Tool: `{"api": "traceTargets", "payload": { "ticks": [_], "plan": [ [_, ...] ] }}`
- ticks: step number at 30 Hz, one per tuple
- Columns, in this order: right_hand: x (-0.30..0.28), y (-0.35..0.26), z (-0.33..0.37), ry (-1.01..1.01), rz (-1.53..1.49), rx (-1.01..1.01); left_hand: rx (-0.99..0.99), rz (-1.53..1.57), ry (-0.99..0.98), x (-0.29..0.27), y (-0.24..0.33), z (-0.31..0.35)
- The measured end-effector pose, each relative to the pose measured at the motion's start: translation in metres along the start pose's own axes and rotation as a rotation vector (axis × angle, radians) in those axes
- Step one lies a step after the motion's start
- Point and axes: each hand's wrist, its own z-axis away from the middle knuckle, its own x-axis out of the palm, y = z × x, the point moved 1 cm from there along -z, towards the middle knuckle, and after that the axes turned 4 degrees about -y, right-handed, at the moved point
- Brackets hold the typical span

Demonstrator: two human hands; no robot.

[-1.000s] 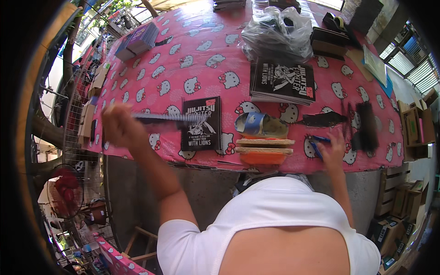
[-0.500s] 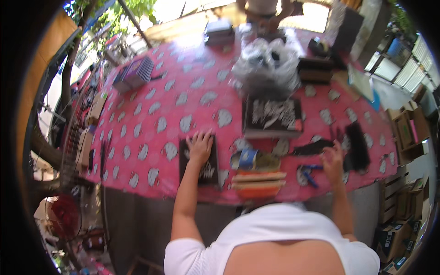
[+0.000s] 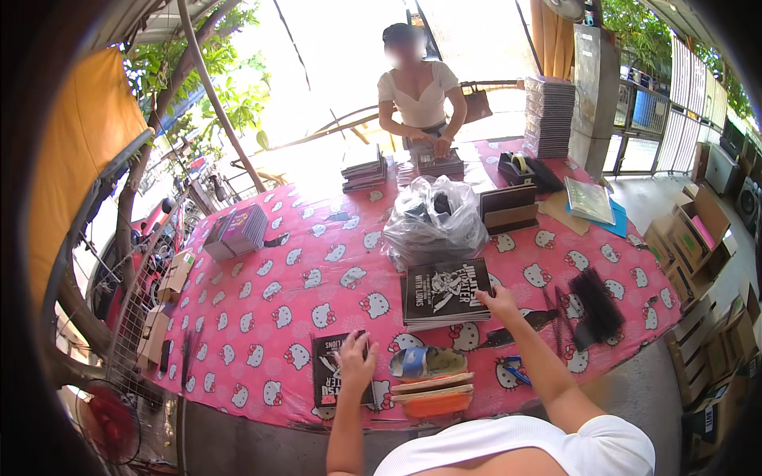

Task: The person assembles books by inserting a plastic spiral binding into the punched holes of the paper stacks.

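Note:
My left hand (image 3: 355,362) rests with its fingers spread on a black paperback book (image 3: 327,379) lying flat near the table's front edge. My right hand (image 3: 497,305) is at the right edge of a short stack of black books (image 3: 444,295). Its thumb lies over the top cover's corner and the other fingers bend at the side, partly hidden. White lettering and a drawing cover the top book. Between my arms lie a blue-and-tan roll-shaped item (image 3: 425,363) and an orange bundle with pale strips (image 3: 432,397).
Behind the stack sits a clear plastic bag (image 3: 436,222). Blue-handled scissors (image 3: 516,371) and black bristly strips (image 3: 591,309) lie to the right. Purple books (image 3: 238,230) stand far left, a tape dispenser (image 3: 517,165) far right. Across the pink tablecloth (image 3: 317,278), a person (image 3: 417,95) handles books.
My right hand has moved from beside the scissors, leftward and away from me, to the book stack. The left hand stays on its book. The view has tilted up, bringing the co-worker into sight.

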Motion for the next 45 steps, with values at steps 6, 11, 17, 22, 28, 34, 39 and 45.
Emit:
{"api": "traceTargets", "payload": {
  "ticks": [6, 11, 17, 22, 28, 34, 39, 45],
  "plan": [
    [-0.007, -0.034, 0.031, 0.300, 0.243, -0.243, 0.022, 0.158, 0.045, -0.008, 0.031, 0.030],
    [-0.013, -0.043, 0.094, 0.230, 0.035, -0.488, -0.097, 0.541, 0.143, -0.007, 0.067, 0.044],
    [0.003, -0.042, 0.174, -0.100, -0.270, -0.841, -0.106, 0.977, -0.033, -0.018, 0.089, 0.061],
    [0.010, -0.011, 0.190, -0.303, 0.074, -0.704, 0.179, 0.512, 0.058, -0.023, 0.075, 0.082],
    [0.023, -0.004, 0.191, -0.169, -0.001, -0.753, 0.108, 0.769, 0.046, -0.024, 0.076, 0.098],
    [0.029, 0.011, 0.195, -0.229, -0.249, -0.751, 0.208, 0.723, -0.005, -0.025, 0.075, 0.102],
    [0.024, 0.021, 0.198, -0.164, 0.017, -0.821, 0.254, 0.645, 0.053, -0.028, 0.088, 0.102],
    [0.046, 0.073, 0.189, -0.181, 0.223, -0.696, 0.046, 0.950, 0.092, 0.004, 0.064, 0.117]
  ]
}}
